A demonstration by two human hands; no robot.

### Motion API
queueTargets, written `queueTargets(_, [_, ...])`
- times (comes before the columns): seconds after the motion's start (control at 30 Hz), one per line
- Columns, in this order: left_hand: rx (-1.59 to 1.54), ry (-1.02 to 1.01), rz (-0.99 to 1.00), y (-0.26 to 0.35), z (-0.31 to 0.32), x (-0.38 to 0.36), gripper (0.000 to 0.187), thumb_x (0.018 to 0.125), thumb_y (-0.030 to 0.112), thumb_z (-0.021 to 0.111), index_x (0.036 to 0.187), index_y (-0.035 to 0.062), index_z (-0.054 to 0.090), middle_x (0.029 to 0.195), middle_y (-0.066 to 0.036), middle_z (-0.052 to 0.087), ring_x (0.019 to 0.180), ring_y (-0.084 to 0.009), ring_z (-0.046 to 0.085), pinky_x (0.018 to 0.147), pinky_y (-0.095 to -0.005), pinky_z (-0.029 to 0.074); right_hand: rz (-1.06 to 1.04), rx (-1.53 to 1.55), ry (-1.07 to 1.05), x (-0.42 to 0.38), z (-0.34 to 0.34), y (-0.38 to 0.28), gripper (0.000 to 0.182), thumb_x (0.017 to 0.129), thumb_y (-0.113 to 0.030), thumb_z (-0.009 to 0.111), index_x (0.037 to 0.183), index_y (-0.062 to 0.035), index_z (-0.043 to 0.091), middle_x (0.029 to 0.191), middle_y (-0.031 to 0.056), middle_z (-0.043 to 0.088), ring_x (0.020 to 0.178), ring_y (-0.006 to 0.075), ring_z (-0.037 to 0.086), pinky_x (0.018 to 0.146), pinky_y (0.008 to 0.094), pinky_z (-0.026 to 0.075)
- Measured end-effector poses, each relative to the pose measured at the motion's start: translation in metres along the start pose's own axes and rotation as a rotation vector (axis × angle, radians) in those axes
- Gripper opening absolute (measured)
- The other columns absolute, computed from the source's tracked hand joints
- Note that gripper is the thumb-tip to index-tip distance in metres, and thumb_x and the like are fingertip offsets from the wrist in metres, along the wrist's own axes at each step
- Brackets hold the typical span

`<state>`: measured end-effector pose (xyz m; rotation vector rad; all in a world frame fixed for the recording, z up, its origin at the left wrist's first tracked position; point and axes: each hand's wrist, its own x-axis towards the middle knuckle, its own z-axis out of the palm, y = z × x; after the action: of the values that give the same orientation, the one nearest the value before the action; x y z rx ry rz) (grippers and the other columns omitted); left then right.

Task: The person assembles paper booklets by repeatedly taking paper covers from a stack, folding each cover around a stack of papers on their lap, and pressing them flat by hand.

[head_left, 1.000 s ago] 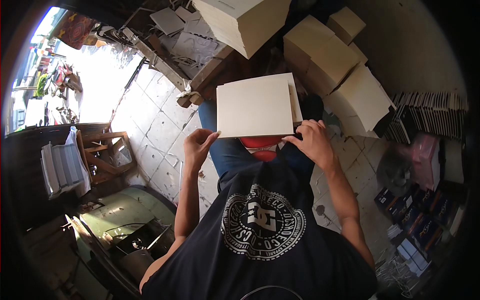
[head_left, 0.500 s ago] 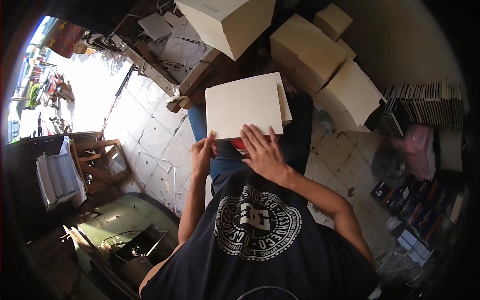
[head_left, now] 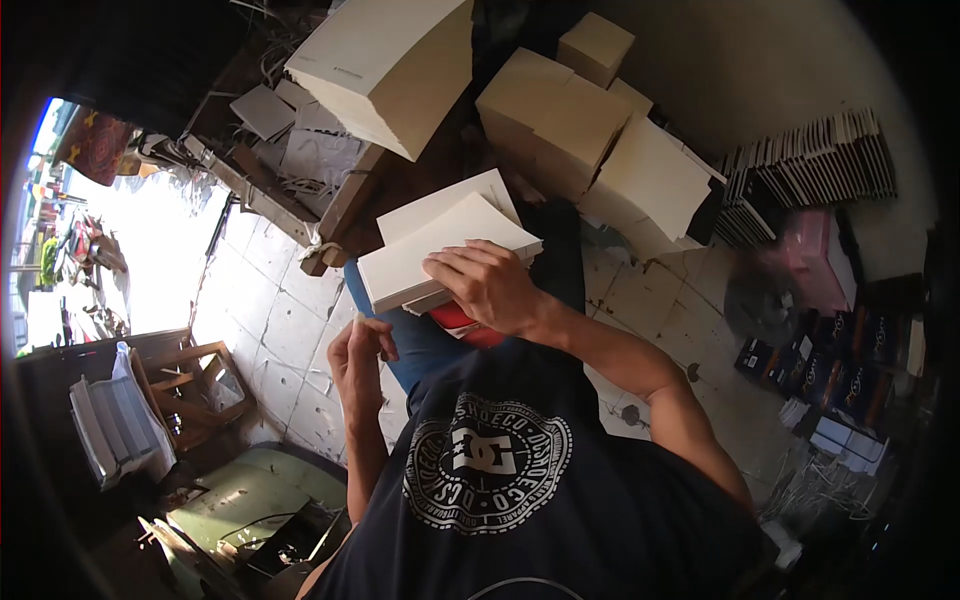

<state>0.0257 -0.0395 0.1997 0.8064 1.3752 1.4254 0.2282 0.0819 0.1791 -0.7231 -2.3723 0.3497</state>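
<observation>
A stack of cream paper sheets (head_left: 425, 262) rests over my lap, its upper bundle turned at an angle to the sheets beneath (head_left: 480, 192). My right hand (head_left: 487, 287) grips the near edge of this upper bundle, fingers bent across the top and the thumb hidden. Just off the bundle's near left corner is my left hand (head_left: 360, 355), its fingers curled in toward the thumb. Whether anything small sits in that pinch I cannot make out. Something red (head_left: 462, 325) shows below the stack, between my thighs.
A tall paper stack (head_left: 385, 75) stands ahead, beside a wooden box (head_left: 350, 205) of paper scraps. More cream stacks (head_left: 545, 110) are at front right. Dark-edged booklets (head_left: 810, 170) line the right wall. A green rounded object (head_left: 250, 500) lies at lower left on the tiled floor (head_left: 290, 330).
My right hand has gone from lying flat on the stack to gripping the upper bundle, which has turned. My left hand has come away from the corner. The whole view has shifted.
</observation>
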Motion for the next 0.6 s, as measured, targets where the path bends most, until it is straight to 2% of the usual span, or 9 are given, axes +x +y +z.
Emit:
queueTargets(0.13, [0.169, 0.039, -0.001, -0.013, -0.031, 0.007, 0.037, 0.105, 0.032, 0.051, 0.100, -0.0016, 0.066, 0.068, -0.002, 0.056, 0.063, -0.0080, 0.051, 0.061, -0.0235, 0.038, 0.202, 0.159, 0.113, 0.004, -0.099, 0.018, 0.019, 0.092, -0.013, 0.063, 0.107, -0.0017, 0.063, 0.092, 0.0157, 0.071, 0.079, 0.0332, 0.071, 0.067, 0.0380, 0.058])
queueTargets(0.17, [0.216, 0.056, -0.025, -0.019, -0.038, 0.011, 0.036, 0.104, 0.030, 0.053, 0.102, -0.0024, 0.067, 0.070, -0.002, 0.058, 0.065, -0.0082, 0.052, 0.062, -0.0234, 0.039, 0.354, 0.300, 0.137, 0.007, -0.125, 0.021, 0.022, 0.095, -0.018, 0.064, 0.106, 0.0005, 0.063, 0.086, 0.0161, 0.070, 0.072, 0.0307, 0.071, 0.063, 0.0375, 0.056])
queueTargets(0.23, [0.321, 0.075, -0.041, -0.029, -0.040, 0.017, 0.032, 0.102, 0.027, 0.058, 0.103, -0.0029, 0.068, 0.072, -0.002, 0.059, 0.067, -0.0085, 0.053, 0.064, -0.0238, 0.041, 0.556, 0.288, 0.093, 0.003, -0.157, 0.057, 0.026, 0.095, -0.024, 0.067, 0.098, 0.0018, 0.067, 0.072, 0.0133, 0.067, 0.062, 0.0147, 0.063, 0.059, 0.0304, 0.049])
queueTargets(0.3, [0.436, 0.083, -0.028, -0.033, -0.038, 0.023, 0.028, 0.100, 0.024, 0.062, 0.102, -0.0025, 0.069, 0.072, -0.002, 0.061, 0.068, -0.0087, 0.055, 0.065, -0.0249, 0.044, 0.565, 0.270, 0.173, 0.003, -0.157, 0.116, 0.025, 0.093, -0.022, 0.068, 0.095, 0.0026, 0.067, 0.071, 0.0109, 0.067, 0.063, 0.0118, 0.060, 0.062, 0.0321, 0.048])
queueTargets(0.33, [0.524, 0.066, -0.052, -0.031, -0.038, 0.024, 0.028, 0.099, 0.024, 0.064, 0.104, -0.0030, 0.068, 0.078, -0.005, 0.066, 0.073, -0.0104, 0.059, 0.068, -0.0260, 0.047, 0.613, 0.170, 0.140, 0.009, -0.159, 0.143, 0.025, 0.093, -0.023, 0.069, 0.095, 0.0024, 0.067, 0.070, 0.0116, 0.067, 0.062, 0.0165, 0.062, 0.062, 0.0320, 0.048])
queueTargets(0.37, [0.536, 0.054, -0.030, -0.030, -0.036, 0.024, 0.028, 0.098, 0.024, 0.065, 0.105, -0.0025, 0.068, 0.080, -0.006, 0.068, 0.073, -0.0113, 0.060, 0.068, -0.0267, 0.048, 0.563, -0.028, 0.142, 0.014, -0.155, 0.175, 0.023, 0.093, -0.020, 0.067, 0.101, 0.0019, 0.067, 0.070, 0.0134, 0.068, 0.064, 0.0256, 0.067, 0.062, 0.0354, 0.050])
queueTargets(0.47, [0.671, 0.022, 0.038, -0.016, -0.026, 0.019, 0.027, 0.095, 0.025, 0.067, 0.107, 0.0007, 0.069, 0.083, -0.010, 0.071, 0.075, -0.0142, 0.064, 0.070, -0.0299, 0.050, 0.592, -0.267, 0.295, 0.048, -0.134, 0.219, 0.023, 0.093, -0.014, 0.064, 0.112, -0.0013, 0.065, 0.086, 0.0159, 0.072, 0.080, 0.0332, 0.070, 0.070, 0.0401, 0.053])
queueTargets(0.57, [0.674, 0.061, 0.013, -0.020, -0.028, 0.011, 0.026, 0.095, 0.023, 0.068, 0.107, 0.0011, 0.070, 0.083, -0.010, 0.072, 0.075, -0.0160, 0.064, 0.071, -0.0314, 0.050, 0.305, -0.499, 0.493, 0.060, -0.091, 0.263, 0.030, 0.092, -0.009, 0.061, 0.122, -0.0056, 0.061, 0.109, 0.0173, 0.070, 0.102, 0.0336, 0.068, 0.081, 0.0436, 0.054])
queueTargets(0.6, [0.678, 0.071, -0.007, -0.021, -0.027, 0.011, 0.025, 0.095, 0.023, 0.068, 0.107, 0.0011, 0.070, 0.083, -0.011, 0.072, 0.075, -0.0166, 0.064, 0.071, -0.0317, 0.050, 0.354, -0.516, 0.434, 0.056, -0.067, 0.280, 0.034, 0.091, -0.006, 0.060, 0.125, -0.0078, 0.061, 0.125, 0.0173, 0.064, 0.117, 0.0347, 0.060, 0.094, 0.0464, 0.051])
